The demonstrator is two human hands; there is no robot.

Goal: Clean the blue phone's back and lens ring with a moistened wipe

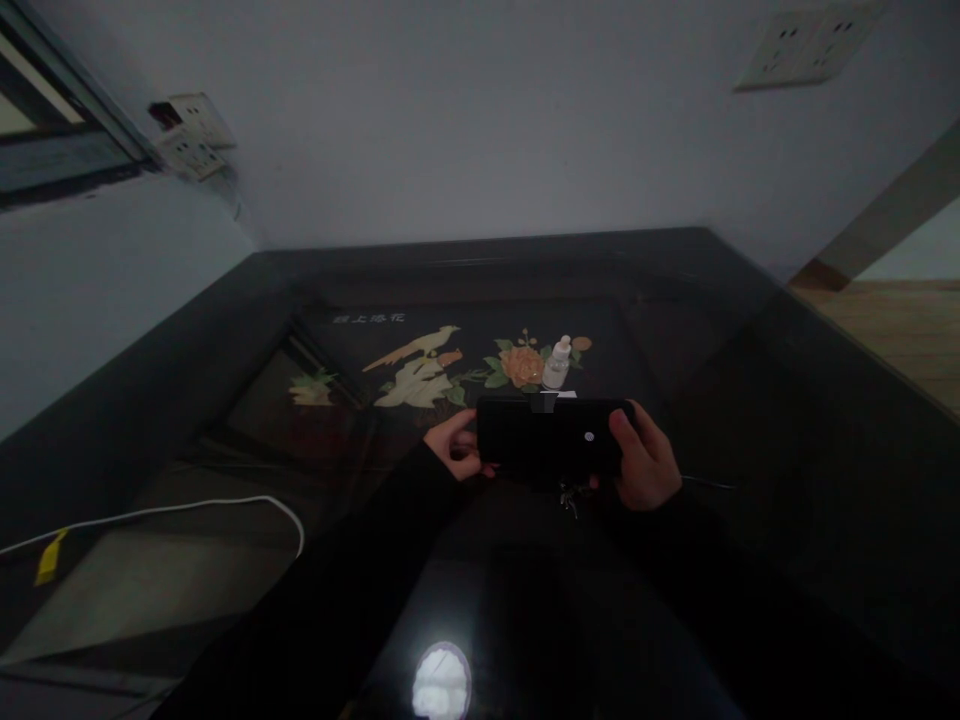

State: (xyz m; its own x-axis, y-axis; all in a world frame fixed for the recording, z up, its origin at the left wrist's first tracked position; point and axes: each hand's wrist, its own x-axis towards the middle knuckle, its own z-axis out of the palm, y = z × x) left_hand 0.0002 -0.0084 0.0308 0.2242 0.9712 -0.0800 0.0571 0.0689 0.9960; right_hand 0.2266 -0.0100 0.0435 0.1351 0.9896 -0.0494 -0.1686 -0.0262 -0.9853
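Observation:
A black rectangular device (547,438), roughly phone-sized with a small round white mark, is held lengthwise between both hands above the dark glossy table. My left hand (455,446) grips its left end, fingers curled. At the other end, my right hand (646,460) is closed, the thumb pressed on the face turned toward me. A dark grey clip-like piece (544,402) sits over the device's top edge. Just behind stands a small white dropper bottle (556,366), upright, with a bit of white showing in front of it. Below the device is a small silvery cluster (571,497) too dim to name.
The dark table (480,265), with a bird-and-flower picture, meets the wall. A white cable (187,503) with a yellow tag (49,562) lies at the left. Wall sockets (806,45) are at upper right, more sockets (196,140) at upper left. A round light reflection shows in front.

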